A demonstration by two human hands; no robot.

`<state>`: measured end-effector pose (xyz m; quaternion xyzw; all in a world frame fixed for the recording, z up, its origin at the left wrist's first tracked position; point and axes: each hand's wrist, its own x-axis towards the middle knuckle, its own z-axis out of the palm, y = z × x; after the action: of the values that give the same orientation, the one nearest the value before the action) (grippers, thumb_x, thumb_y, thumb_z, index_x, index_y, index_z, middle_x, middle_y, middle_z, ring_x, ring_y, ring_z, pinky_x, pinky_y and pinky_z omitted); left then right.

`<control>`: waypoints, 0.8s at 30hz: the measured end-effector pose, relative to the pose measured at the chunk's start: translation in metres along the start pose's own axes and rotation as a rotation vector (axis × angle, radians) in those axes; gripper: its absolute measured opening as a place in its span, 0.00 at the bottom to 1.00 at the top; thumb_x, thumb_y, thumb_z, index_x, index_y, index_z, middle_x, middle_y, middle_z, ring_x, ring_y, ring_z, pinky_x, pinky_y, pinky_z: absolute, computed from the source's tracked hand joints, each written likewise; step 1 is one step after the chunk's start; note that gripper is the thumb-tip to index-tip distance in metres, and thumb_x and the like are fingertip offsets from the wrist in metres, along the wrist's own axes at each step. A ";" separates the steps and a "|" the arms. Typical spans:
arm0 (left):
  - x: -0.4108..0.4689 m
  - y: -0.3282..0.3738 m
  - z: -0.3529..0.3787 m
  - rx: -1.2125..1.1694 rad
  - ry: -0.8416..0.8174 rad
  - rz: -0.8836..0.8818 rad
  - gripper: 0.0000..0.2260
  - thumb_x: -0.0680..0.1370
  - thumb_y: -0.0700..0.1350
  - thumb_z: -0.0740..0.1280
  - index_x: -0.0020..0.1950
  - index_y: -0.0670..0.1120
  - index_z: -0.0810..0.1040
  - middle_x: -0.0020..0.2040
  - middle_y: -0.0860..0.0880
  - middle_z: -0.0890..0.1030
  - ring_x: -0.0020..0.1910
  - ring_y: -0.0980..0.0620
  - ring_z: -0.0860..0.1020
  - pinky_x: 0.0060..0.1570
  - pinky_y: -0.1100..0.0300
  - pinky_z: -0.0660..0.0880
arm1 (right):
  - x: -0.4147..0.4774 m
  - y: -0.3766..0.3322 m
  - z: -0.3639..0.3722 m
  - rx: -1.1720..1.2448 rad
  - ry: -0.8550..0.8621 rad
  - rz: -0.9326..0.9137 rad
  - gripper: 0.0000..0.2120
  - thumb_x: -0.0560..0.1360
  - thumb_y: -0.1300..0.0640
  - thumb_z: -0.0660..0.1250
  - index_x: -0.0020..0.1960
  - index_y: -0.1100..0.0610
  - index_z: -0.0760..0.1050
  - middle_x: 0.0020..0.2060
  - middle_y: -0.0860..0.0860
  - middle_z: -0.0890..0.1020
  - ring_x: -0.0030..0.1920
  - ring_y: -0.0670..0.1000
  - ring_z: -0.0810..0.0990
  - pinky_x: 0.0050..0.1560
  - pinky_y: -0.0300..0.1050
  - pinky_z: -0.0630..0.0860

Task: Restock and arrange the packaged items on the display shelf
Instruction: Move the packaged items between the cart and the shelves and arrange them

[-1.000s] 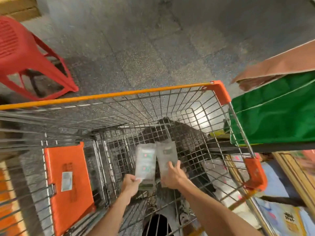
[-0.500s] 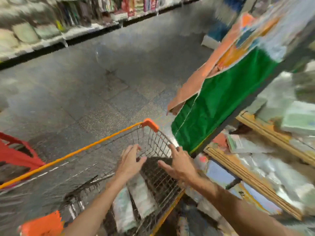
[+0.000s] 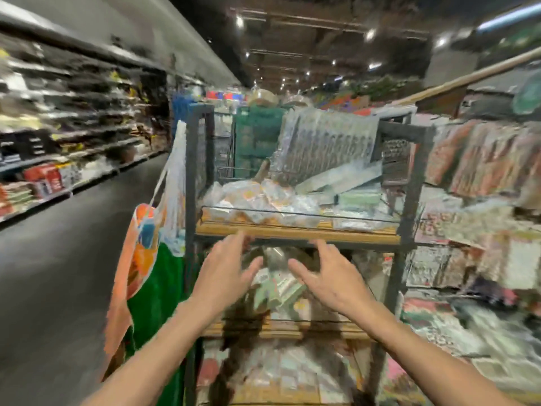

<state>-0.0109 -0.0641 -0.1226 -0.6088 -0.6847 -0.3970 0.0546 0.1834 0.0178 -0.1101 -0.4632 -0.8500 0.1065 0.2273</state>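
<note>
A dark metal display shelf [image 3: 409, 183] with wooden boards stands straight ahead, blurred by head motion. Its top board [image 3: 295, 232] carries clear plastic packets [image 3: 263, 200] and flat packs leaning at the back. Pale green packets [image 3: 278, 288] lie on the middle tier. My left hand [image 3: 225, 271] and my right hand [image 3: 330, 276] are raised side by side in front of the middle tier, fingers spread and empty, just below the top board's front edge. Neither hand touches a packet.
An orange, white and green banner [image 3: 146, 273] hangs on the shelf's left side. A dark aisle floor [image 3: 58, 273] runs along the left beside long stocked store shelves [image 3: 58, 142]. Hanging packaged goods [image 3: 483, 171] crowd the right.
My hands let go of the two packets in the cart. My view swung up from the cart to the display shelf, and both empty hands rose toward the middle tier.
</note>
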 end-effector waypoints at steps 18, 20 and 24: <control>0.266 0.107 0.091 0.210 -0.338 0.062 0.34 0.73 0.47 0.71 0.76 0.44 0.60 0.73 0.45 0.66 0.71 0.45 0.67 0.69 0.50 0.65 | 0.230 0.142 -0.110 0.124 0.238 0.482 0.45 0.73 0.33 0.60 0.78 0.58 0.48 0.67 0.58 0.73 0.70 0.63 0.65 0.67 0.60 0.68; 0.275 0.108 0.097 0.219 -0.416 0.023 0.34 0.74 0.45 0.71 0.76 0.45 0.60 0.72 0.45 0.68 0.68 0.45 0.69 0.66 0.53 0.67 | 0.243 0.142 -0.108 0.105 0.178 0.509 0.49 0.72 0.30 0.60 0.78 0.58 0.45 0.70 0.58 0.69 0.72 0.63 0.63 0.69 0.62 0.63; 0.280 0.103 0.110 0.255 -0.439 0.001 0.26 0.73 0.52 0.73 0.68 0.46 0.70 0.61 0.46 0.78 0.54 0.47 0.78 0.54 0.55 0.76 | 0.257 0.134 -0.105 0.260 0.137 0.531 0.56 0.69 0.38 0.71 0.77 0.58 0.37 0.73 0.59 0.64 0.70 0.64 0.66 0.68 0.60 0.65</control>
<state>0.0537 0.2188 0.0079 -0.6688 -0.7245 -0.1655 -0.0190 0.2136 0.3033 0.0031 -0.6425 -0.6610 0.2385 0.3057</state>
